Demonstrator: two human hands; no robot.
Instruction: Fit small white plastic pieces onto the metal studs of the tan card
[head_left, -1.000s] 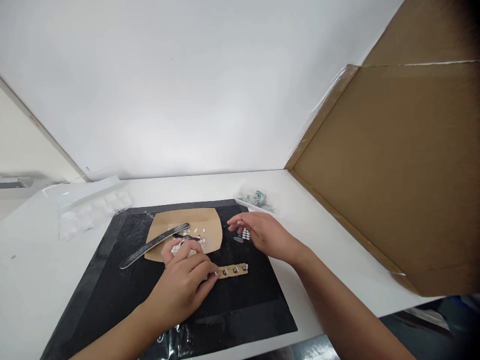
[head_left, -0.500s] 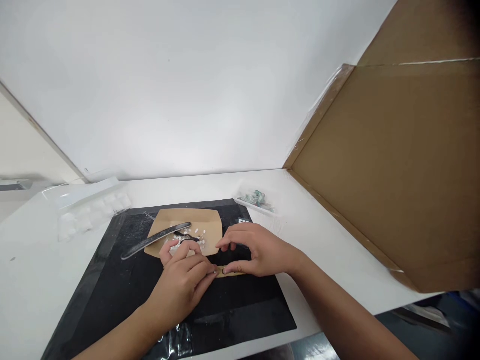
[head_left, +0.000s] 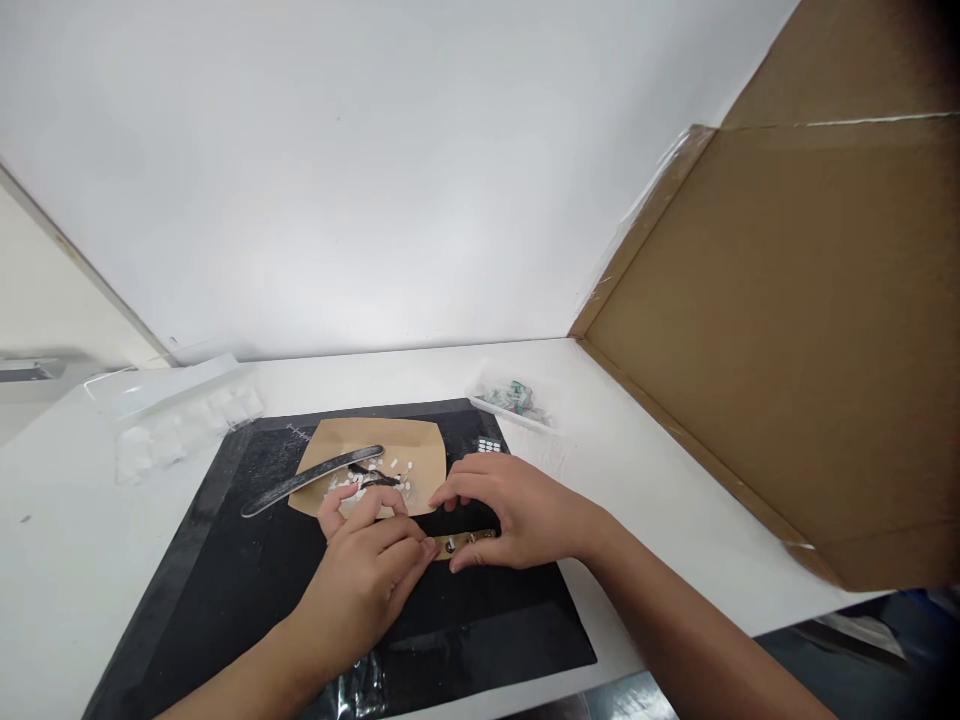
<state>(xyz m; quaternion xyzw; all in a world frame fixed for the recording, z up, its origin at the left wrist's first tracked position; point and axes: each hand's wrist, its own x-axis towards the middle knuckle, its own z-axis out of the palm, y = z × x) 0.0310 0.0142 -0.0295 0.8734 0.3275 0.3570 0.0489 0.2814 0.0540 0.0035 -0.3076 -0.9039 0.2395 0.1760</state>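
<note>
Lying on the black mat (head_left: 480, 620), the tan strip (head_left: 461, 542) is held at its left end by the left hand (head_left: 367, 580), whose grip is closed on it, as was seen a second ago. The right hand (head_left: 536, 505) has been moved: then it was held beside the white tabs (head_left: 489, 445); now it is arched over the strip's right part, its grip left apart, thumb well away from the fingers. Since half a second ago, the thumb has been lowered, so that dark, shiny studs (covered more fully then) are exposed again. Whether the strip is touched by that thumb cannot be told. Just beyond the left hand, the tan tray (head_left: 330, 440) is crossed by a dark file (head_left: 311, 480).
</note>
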